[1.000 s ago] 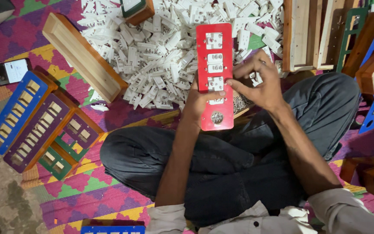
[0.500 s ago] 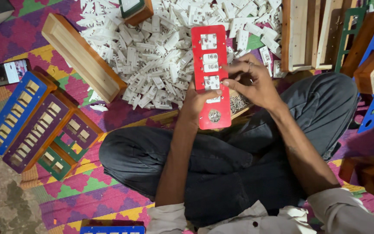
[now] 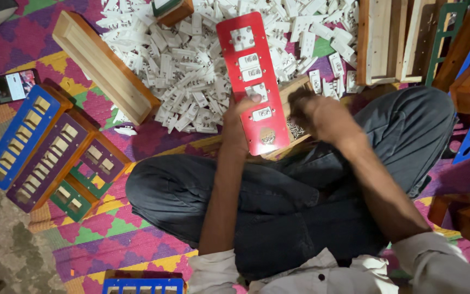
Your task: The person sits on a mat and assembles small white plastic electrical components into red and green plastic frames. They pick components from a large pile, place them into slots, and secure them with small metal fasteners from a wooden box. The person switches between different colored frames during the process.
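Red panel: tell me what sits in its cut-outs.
The red panel holds white switches in its upper cut-outs. The left hand thumb covers part of one slot; near the bottom, something round sits, too blurred to identify.

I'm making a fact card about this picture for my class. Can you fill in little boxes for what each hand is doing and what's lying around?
left hand: holds the long red plastic panel with white switches fitted in its slots, thumb on its front
right hand: blurred, beside the panel's right edge, over a small wooden tray; grip unclear
pile: heap of loose white plastic switch pieces on the mat behind the panel
left side: blue, purple and green slotted wooden frames, a phone
floor: colourful woven mat
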